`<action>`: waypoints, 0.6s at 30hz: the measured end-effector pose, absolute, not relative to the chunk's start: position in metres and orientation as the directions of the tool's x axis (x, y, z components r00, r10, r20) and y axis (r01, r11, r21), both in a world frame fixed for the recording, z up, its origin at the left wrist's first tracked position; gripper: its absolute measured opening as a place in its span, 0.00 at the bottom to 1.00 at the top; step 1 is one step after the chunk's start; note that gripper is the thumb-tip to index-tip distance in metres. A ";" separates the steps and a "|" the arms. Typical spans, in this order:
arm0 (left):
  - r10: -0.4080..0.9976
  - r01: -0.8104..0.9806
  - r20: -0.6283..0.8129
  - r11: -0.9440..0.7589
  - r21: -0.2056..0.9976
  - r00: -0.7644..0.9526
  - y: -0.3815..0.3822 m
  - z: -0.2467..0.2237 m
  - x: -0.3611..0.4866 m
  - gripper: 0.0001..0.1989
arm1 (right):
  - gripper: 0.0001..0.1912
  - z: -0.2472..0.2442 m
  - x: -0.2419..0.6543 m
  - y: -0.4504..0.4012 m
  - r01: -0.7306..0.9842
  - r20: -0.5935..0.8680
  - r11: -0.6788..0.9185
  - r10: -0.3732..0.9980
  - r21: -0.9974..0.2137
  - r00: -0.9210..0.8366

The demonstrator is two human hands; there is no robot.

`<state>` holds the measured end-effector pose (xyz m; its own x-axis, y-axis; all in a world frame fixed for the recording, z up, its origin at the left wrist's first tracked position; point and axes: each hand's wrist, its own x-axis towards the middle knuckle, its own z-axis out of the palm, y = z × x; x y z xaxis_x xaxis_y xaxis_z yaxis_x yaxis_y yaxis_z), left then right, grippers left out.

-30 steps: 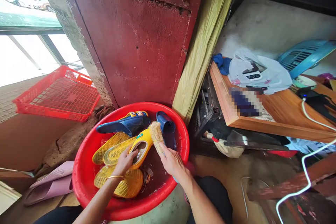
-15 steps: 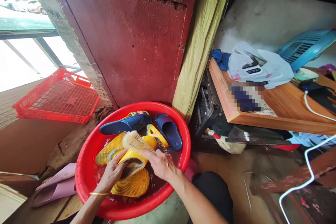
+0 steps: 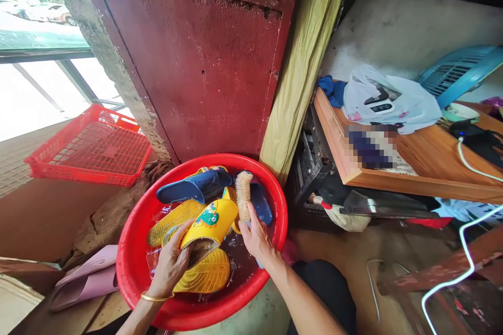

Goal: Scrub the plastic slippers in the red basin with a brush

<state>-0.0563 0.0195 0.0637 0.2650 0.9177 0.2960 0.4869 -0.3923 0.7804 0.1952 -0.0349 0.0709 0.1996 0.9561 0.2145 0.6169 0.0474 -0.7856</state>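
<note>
A red basin (image 3: 281,220) holds water and several slippers. My left hand (image 3: 172,259) grips a yellow slipper (image 3: 220,214) with a green cartoon figure on its strap, tilted above the water. To its right, my right hand (image 3: 257,238) is closed on a bristle brush (image 3: 243,193), bristles raised and apart from the slipper. Behind them lie a blue slipper (image 3: 181,191) at the left and another blue slipper (image 3: 261,204), partly hidden by the brush. A yellow sole (image 3: 208,275) shows below the held slipper, and more yellow footwear (image 3: 173,222) lies beside it.
A red plastic crate (image 3: 94,149) is at the left, above a pair of pink slippers (image 3: 88,282). Behind the basin stands a dark red door (image 3: 204,78). On the right, a wooden tabletop (image 3: 432,154) bears a white plastic bag (image 3: 393,99) and a blue fan (image 3: 459,73).
My right hand has moved the brush off the yellow slipper, to the right, and its bristle end now points up. The slipper's green figure has come into view. The camera view has shifted slightly.
</note>
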 end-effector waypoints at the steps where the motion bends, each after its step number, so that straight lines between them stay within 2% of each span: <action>1: 0.897 0.502 0.352 -0.441 0.744 0.265 0.018 0.064 -0.052 0.26 | 0.34 0.074 0.194 -0.034 0.490 0.142 0.011 0.963 -0.872 0.229; 2: 0.874 0.515 0.401 -0.486 0.706 0.275 0.016 0.065 -0.048 0.26 | 0.38 0.077 0.192 -0.032 0.345 0.049 -0.036 0.970 -0.938 0.236; 4: 0.830 0.533 0.463 -0.556 0.638 0.311 0.013 0.070 -0.039 0.27 | 0.40 0.083 0.189 -0.028 0.057 -0.112 -0.124 0.977 -0.991 0.182; 6: 0.797 0.524 0.489 -0.603 0.601 0.356 0.008 0.078 -0.029 0.28 | 0.38 0.090 0.187 -0.024 -0.172 -0.169 -0.147 0.978 -0.974 0.123; 8: 0.777 0.481 0.487 -0.630 0.610 0.399 0.002 0.089 -0.020 0.30 | 0.36 0.096 0.187 -0.022 -0.319 -0.165 -0.131 0.983 -0.939 0.083; 12: 0.771 0.325 0.402 -0.592 0.737 0.493 -0.010 0.111 -0.009 0.34 | 0.34 0.102 0.193 -0.023 -0.412 -0.184 -0.152 0.982 -0.898 0.038; 15: 0.819 0.227 0.271 -0.430 0.874 0.506 -0.015 0.121 -0.002 0.33 | 0.34 0.104 0.195 -0.026 -0.418 -0.204 -0.185 0.979 -0.889 -0.001; 18: 0.871 0.233 0.117 -0.254 0.938 0.477 -0.018 0.125 0.008 0.42 | 0.37 0.108 0.195 -0.026 -0.414 -0.152 -0.158 0.987 -0.897 -0.048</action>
<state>0.0080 -0.0184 0.1246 0.4773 0.8709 0.1174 0.2334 -0.2545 0.9385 0.1945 -0.0265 0.1076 -0.0479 0.9873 -0.1515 -0.4135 -0.1577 -0.8967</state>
